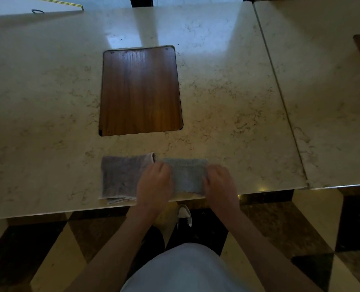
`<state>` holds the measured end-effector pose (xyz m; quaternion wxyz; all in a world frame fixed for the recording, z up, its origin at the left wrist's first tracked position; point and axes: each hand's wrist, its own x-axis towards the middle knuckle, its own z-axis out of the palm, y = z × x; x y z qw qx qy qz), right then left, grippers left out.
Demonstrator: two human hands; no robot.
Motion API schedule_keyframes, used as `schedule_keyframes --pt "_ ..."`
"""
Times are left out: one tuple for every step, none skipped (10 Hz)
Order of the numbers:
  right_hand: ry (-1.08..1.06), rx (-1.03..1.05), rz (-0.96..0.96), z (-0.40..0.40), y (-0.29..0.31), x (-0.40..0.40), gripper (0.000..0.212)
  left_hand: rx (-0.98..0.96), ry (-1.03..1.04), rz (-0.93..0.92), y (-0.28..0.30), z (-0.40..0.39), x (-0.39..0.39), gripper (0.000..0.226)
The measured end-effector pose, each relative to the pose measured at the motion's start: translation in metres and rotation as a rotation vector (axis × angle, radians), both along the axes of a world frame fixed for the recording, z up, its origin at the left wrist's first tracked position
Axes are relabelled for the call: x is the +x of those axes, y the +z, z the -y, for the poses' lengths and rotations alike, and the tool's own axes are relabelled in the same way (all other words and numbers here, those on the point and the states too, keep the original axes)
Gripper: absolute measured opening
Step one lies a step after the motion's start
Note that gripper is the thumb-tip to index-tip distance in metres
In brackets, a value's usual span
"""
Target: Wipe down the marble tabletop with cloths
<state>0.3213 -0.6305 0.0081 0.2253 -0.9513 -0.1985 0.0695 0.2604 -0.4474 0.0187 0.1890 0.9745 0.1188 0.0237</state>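
A: Where do the cloths lie?
B: At six o'clock on the marble desk (227,98): grey cloth (187,175) pinched by my left hand (153,182) and right hand (219,182); mauve cloth (120,178) at nine.
A: Advice?
B: Flatten each grip, press evenly.

counter (227,98): pale veined marble, glossy | inset wood panel (140,90) at centre | purple-grey cloth (120,178) and grey cloth (187,175) side by side at near edge | second slab (326,85) abutting right
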Motion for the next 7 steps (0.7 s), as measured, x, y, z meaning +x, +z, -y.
schedule_keyframes --pt "0.292 -0.236 0.043 0.001 -0.019 0.000 0.054 0.170 -0.255 -0.081 -0.031 0.000 0.001 0.038" --pt "0.352 -0.360 -0.027 0.013 -0.035 0.011 0.068 0.239 -0.242 -0.196 -0.045 -0.002 -0.005 0.058" --pt "0.396 -0.415 -0.037 0.021 -0.044 0.019 0.071 0.214 -0.185 -0.213 -0.051 0.001 -0.015 0.062" --pt "0.421 -0.453 -0.044 0.020 -0.044 0.021 0.071 0.219 -0.162 -0.213 -0.052 0.004 -0.014 0.063" --pt "0.407 -0.445 -0.116 0.018 -0.035 0.021 0.074 0.204 -0.161 -0.223 -0.052 -0.001 -0.019 0.066" --pt "0.331 -0.269 -0.240 0.002 -0.003 0.028 0.086 0.139 -0.096 -0.195 -0.033 -0.011 -0.018 0.064" --pt "0.073 0.212 -0.201 -0.020 0.067 0.054 0.056 0.007 0.087 -0.130 -0.021 -0.029 -0.049 0.050"
